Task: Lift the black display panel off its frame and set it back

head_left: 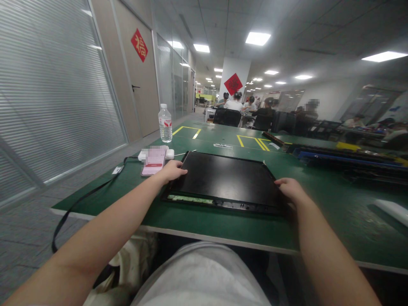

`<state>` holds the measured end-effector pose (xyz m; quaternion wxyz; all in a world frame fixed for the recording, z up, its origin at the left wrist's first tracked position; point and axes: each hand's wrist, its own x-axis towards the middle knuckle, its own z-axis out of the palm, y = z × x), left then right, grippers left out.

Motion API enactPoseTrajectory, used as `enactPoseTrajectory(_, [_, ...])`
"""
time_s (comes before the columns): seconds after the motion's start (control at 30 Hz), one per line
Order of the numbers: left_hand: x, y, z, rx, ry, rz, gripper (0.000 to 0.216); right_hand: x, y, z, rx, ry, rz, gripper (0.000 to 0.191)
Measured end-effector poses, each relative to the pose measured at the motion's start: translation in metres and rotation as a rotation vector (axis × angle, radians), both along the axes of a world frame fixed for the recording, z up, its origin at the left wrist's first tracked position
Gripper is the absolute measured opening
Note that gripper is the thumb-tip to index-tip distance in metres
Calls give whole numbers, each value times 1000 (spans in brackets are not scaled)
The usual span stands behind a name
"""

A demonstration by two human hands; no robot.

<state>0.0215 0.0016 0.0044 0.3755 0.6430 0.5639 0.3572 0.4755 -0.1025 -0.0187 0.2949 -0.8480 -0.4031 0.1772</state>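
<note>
In the head view, my lap (204,276), in pale cloth, is up against the near edge of a green table (197,223). Right in front of me is a flat dark panel (226,174), resting on the tabletop or just above it; I can't tell which. My left hand (174,171) pinches its left edge and my right hand (291,191) its right, some fingers hidden. Its face is black with a soft sheen, and a green circuit strip (191,199) runs along part of its near side. Just left of my left hand lies a phone (154,165); beyond stands a clear bottle (165,123), upright, red on its label, its fill level unclear. Farther off are a wooden door (137,78) and people seated under bright ceiling lights (258,38).
</note>
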Motion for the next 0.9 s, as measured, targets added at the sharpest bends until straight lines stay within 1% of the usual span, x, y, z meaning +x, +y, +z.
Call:
enactPoseTrajectory(0.2, [-2,0,-2,8,27,-32,18,-3,-1,3,6,29,-7,41])
enactPoseTrajectory(0.43, [-2,1,-2,46,29,-5,19,-2,-2,3,-14,15,-20,43])
enactPoseTrajectory(0.6, [-4,4,-3,98,110,-39,15,0,-1,0,11,36,3,41])
enactPoseTrajectory(0.73, [-6,3,-2,99,123,-62,15,-1,-1,1,18,27,-9,42])
enactPoseTrajectory(0.9, [-6,2,1,91,110,-33,20,-2,-2,3,0,34,-11,43])
